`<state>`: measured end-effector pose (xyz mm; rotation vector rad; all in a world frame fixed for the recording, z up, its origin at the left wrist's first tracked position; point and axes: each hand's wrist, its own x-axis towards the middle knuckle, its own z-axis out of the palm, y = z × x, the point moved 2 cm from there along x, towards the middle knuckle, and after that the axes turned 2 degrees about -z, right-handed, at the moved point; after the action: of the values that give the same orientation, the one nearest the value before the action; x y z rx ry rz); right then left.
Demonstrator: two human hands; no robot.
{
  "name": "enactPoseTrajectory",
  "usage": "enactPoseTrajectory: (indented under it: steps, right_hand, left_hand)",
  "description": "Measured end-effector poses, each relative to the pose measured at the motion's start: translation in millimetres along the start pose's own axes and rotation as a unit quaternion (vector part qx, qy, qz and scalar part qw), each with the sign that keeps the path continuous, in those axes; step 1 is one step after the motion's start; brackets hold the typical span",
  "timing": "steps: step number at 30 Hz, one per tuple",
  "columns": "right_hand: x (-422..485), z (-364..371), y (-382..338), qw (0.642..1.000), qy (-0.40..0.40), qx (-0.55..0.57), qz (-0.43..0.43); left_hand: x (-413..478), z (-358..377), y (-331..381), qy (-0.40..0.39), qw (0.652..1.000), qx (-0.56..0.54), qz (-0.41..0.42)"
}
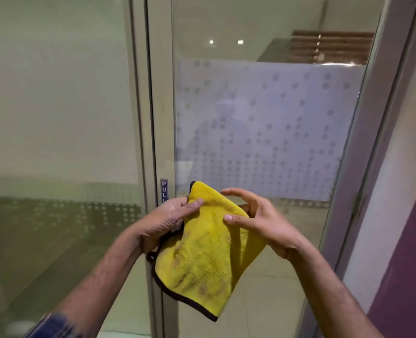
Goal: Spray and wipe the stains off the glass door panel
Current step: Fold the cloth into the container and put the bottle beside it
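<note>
A yellow microfibre cloth [202, 254] with a black hem hangs folded in front of me, marked with brownish stains. My left hand [168, 220] pinches its upper left edge between thumb and fingers. My right hand [258, 218] touches the cloth's right side with the thumb, the other fingers spread apart above it. Behind the cloth stands the glass door panel [263, 118], with a frosted dotted band across its middle. No spray bottle is in view.
A grey metal door frame [160, 118] with a small "PULL" label [164, 190] runs down the middle. A fixed glass pane [56, 118] lies to the left. A purple wall [411, 240] and the door's hinge side stand at the right.
</note>
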<state>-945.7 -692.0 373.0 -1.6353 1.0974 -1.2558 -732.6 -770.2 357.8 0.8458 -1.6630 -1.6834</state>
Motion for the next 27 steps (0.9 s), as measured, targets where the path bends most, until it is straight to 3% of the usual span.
enactPoseTrajectory:
  steps: [7,10,12,19,27]
  right_hand:
    - [-73,28,-2,0.994,0.031,0.102,-0.041]
    - [-106,41,5,0.992,0.072,0.102,-0.034]
    - [-127,54,9,0.991,0.088,0.099,-0.023]
    - [-185,125,-13,0.99,0.092,0.108,0.025]
    - [-248,264,-63,0.988,-0.104,0.091,0.072]
  left_hand:
    - [-109,-1,-94,0.084,0.972,-0.208,-0.067]
    - [-167,30,-131,0.091,0.946,-0.31,-0.042]
    - [-206,54,-141,0.114,0.94,-0.321,-0.019]
    - [-334,94,-139,0.276,0.958,-0.069,0.022]
    - [-513,58,-142,0.389,0.916,0.087,0.049]
